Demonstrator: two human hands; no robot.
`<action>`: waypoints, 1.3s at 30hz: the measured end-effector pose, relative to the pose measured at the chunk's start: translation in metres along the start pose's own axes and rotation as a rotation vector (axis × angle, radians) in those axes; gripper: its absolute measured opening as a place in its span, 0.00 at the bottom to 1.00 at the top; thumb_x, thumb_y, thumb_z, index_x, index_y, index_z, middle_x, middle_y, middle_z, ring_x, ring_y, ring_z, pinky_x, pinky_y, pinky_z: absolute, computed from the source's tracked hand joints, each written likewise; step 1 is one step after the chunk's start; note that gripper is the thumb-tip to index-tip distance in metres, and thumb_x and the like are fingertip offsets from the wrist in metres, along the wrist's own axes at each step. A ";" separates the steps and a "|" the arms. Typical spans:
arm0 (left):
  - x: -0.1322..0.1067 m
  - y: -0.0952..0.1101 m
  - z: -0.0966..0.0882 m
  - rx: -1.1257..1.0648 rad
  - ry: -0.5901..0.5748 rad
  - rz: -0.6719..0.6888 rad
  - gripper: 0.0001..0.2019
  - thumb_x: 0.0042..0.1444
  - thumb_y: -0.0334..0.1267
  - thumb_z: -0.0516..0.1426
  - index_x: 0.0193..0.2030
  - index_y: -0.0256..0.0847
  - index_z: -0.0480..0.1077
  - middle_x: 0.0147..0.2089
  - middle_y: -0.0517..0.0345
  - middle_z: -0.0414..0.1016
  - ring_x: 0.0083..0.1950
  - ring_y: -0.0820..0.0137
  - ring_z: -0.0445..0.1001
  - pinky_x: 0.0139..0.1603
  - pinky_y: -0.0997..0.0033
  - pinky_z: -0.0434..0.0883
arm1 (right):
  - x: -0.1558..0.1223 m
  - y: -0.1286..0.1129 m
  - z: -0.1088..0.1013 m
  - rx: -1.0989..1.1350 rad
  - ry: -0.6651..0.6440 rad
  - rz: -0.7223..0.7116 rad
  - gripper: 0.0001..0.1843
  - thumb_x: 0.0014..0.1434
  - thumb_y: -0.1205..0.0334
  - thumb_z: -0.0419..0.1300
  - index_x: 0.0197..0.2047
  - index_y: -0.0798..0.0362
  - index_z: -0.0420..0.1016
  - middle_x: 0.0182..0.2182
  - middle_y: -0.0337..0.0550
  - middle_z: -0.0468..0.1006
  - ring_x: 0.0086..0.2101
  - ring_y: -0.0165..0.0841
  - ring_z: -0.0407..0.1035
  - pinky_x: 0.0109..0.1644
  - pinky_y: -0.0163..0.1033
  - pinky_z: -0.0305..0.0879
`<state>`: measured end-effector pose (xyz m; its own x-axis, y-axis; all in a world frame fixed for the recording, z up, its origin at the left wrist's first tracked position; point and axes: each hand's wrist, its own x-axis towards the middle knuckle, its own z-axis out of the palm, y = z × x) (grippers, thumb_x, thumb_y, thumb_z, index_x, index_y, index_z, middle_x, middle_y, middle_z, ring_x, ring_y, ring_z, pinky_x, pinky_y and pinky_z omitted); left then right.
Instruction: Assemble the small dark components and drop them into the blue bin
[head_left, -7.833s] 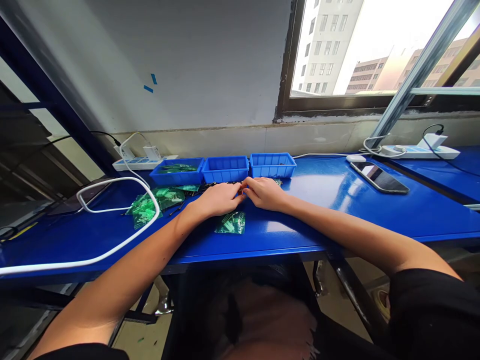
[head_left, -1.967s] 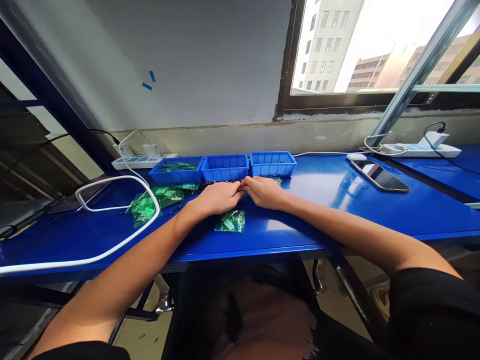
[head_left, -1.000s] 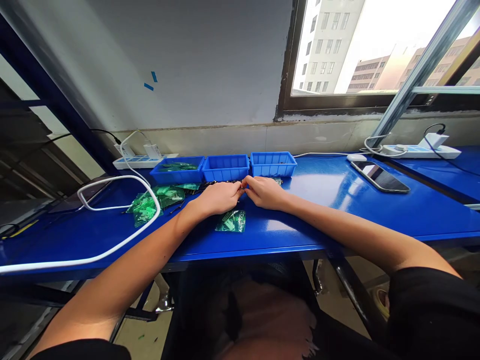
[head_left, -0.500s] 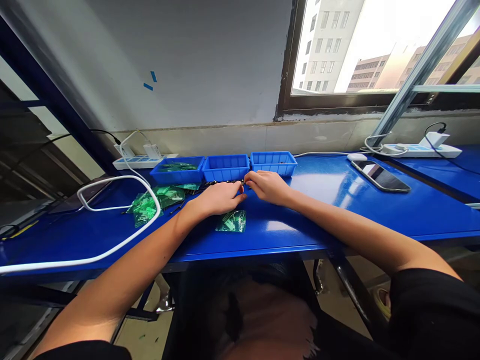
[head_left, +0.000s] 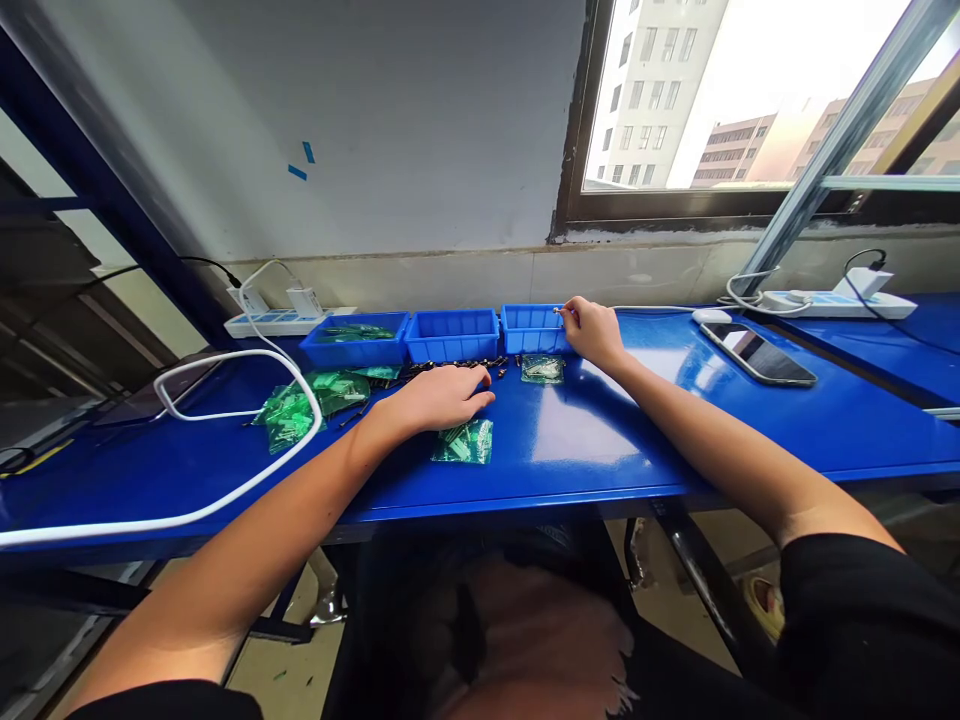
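Head view: right hand (head_left: 593, 332) clamped on small part (head_left: 558, 310), above right end of rightmost blue bin (head_left: 529, 342). Left hand (head_left: 441, 397) loosely spread and parted, low over blue table (head_left: 757, 430); loose dark parts (head_left: 466, 364) just on far side, green bag (head_left: 471, 446) on near side, partly hidden. Clear bag (head_left: 542, 370) just near of bin.

Window (head_left: 787, 70) overexp., glare on desk (head_left: 585, 435), btm dim.

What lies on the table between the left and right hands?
In the head view, a small clear packet lies between the left hand and the right hand, with a few loose dark bits nearer the left.
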<state>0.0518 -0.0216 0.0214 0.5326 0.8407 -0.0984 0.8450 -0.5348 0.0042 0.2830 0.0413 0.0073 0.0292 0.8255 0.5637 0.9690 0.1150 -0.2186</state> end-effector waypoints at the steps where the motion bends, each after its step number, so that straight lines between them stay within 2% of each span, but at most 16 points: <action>1: 0.000 0.000 0.000 0.001 -0.001 0.005 0.19 0.62 0.48 0.44 0.54 0.44 0.63 0.47 0.52 0.75 0.50 0.60 0.72 0.50 0.63 0.67 | 0.001 0.001 0.002 -0.005 -0.020 0.012 0.13 0.61 0.63 0.46 0.39 0.54 0.71 0.35 0.49 0.78 0.38 0.40 0.70 0.41 0.40 0.56; 5: 0.000 -0.001 0.001 0.001 0.000 0.031 0.19 0.62 0.47 0.43 0.55 0.43 0.63 0.46 0.51 0.76 0.49 0.60 0.72 0.49 0.63 0.67 | 0.001 -0.002 0.003 -0.021 -0.054 -0.004 0.14 0.63 0.63 0.45 0.42 0.54 0.70 0.34 0.47 0.79 0.38 0.39 0.72 0.44 0.40 0.55; 8: 0.000 -0.001 0.001 -0.002 -0.004 0.039 0.19 0.62 0.47 0.43 0.55 0.44 0.63 0.46 0.51 0.75 0.49 0.60 0.72 0.48 0.63 0.67 | 0.001 -0.003 0.003 -0.050 -0.070 -0.027 0.14 0.63 0.63 0.44 0.40 0.54 0.71 0.35 0.47 0.80 0.38 0.39 0.72 0.46 0.40 0.55; 15: 0.001 -0.002 0.001 0.012 -0.005 0.068 0.19 0.62 0.47 0.43 0.55 0.44 0.63 0.46 0.52 0.75 0.50 0.61 0.72 0.49 0.64 0.67 | 0.001 -0.001 0.004 -0.093 -0.068 -0.072 0.16 0.63 0.64 0.43 0.36 0.53 0.71 0.32 0.45 0.80 0.34 0.37 0.71 0.45 0.39 0.54; 21: 0.000 -0.001 0.001 0.015 -0.002 0.093 0.19 0.62 0.46 0.44 0.55 0.43 0.63 0.47 0.51 0.75 0.49 0.60 0.72 0.48 0.63 0.67 | -0.003 -0.006 0.000 -0.134 -0.139 -0.089 0.17 0.64 0.64 0.41 0.37 0.53 0.71 0.34 0.47 0.79 0.36 0.38 0.71 0.45 0.39 0.53; 27: 0.001 -0.005 0.001 -0.006 -0.020 0.144 0.16 0.60 0.35 0.44 0.53 0.43 0.62 0.47 0.53 0.74 0.48 0.63 0.72 0.47 0.66 0.67 | -0.010 -0.015 -0.002 -0.167 -0.176 -0.147 0.18 0.65 0.61 0.41 0.35 0.53 0.71 0.35 0.47 0.79 0.37 0.38 0.70 0.42 0.40 0.52; 29: 0.001 -0.006 0.001 -0.019 -0.023 0.153 0.15 0.60 0.35 0.44 0.52 0.43 0.62 0.47 0.53 0.74 0.48 0.63 0.72 0.47 0.67 0.67 | -0.011 -0.016 -0.002 -0.171 -0.181 -0.154 0.18 0.65 0.61 0.41 0.35 0.53 0.71 0.35 0.47 0.79 0.36 0.38 0.70 0.42 0.40 0.52; 32: 0.000 -0.006 0.000 -0.023 -0.027 0.142 0.15 0.61 0.37 0.44 0.52 0.43 0.63 0.46 0.52 0.74 0.47 0.63 0.72 0.46 0.67 0.67 | -0.011 -0.014 0.000 -0.131 -0.143 -0.154 0.18 0.64 0.61 0.42 0.34 0.53 0.71 0.34 0.48 0.79 0.36 0.39 0.69 0.41 0.40 0.53; 35: 0.000 -0.005 0.001 -0.037 -0.030 0.134 0.15 0.61 0.38 0.44 0.52 0.43 0.63 0.45 0.53 0.75 0.46 0.64 0.72 0.46 0.67 0.67 | -0.009 -0.012 0.002 -0.020 -0.029 -0.193 0.14 0.61 0.63 0.46 0.31 0.53 0.71 0.32 0.48 0.77 0.36 0.38 0.68 0.39 0.39 0.55; 39: 0.000 -0.005 0.001 -0.057 -0.024 0.140 0.14 0.61 0.38 0.45 0.50 0.42 0.64 0.44 0.53 0.75 0.44 0.64 0.72 0.44 0.68 0.66 | -0.011 -0.015 0.004 0.128 0.129 -0.374 0.12 0.59 0.64 0.48 0.28 0.53 0.70 0.29 0.46 0.76 0.33 0.36 0.66 0.38 0.38 0.56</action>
<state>0.0476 -0.0189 0.0201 0.6444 0.7557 -0.1166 0.7645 -0.6402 0.0758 0.2675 0.0325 0.0006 -0.2807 0.6385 0.7166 0.8806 0.4682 -0.0723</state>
